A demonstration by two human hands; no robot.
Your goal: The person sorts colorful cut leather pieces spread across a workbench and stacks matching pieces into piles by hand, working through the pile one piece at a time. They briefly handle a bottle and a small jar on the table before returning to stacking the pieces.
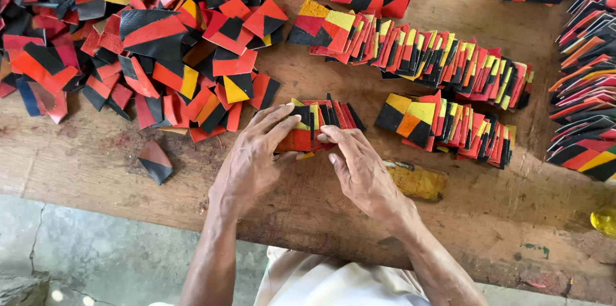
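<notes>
A small fanned stack of patchwork pieces (321, 120) in red, black, yellow and orange lies on the wooden table (96, 165) right in front of me. My left hand (253, 155) rests on the stack's left end, fingers spread over it and thumb under its near edge. My right hand (359, 168) meets it from the right, fingertips pressing the stack's near edge. Both hands grip the same stack between them.
A loose heap of red, black and orange pieces (128, 43) covers the table's left. Neat overlapping rows of pieces (423, 52) (449, 126) lie to the right, more (587, 88) at the right edge. One stray piece (156, 160) lies near left. A yellow smear (417, 181) marks the wood.
</notes>
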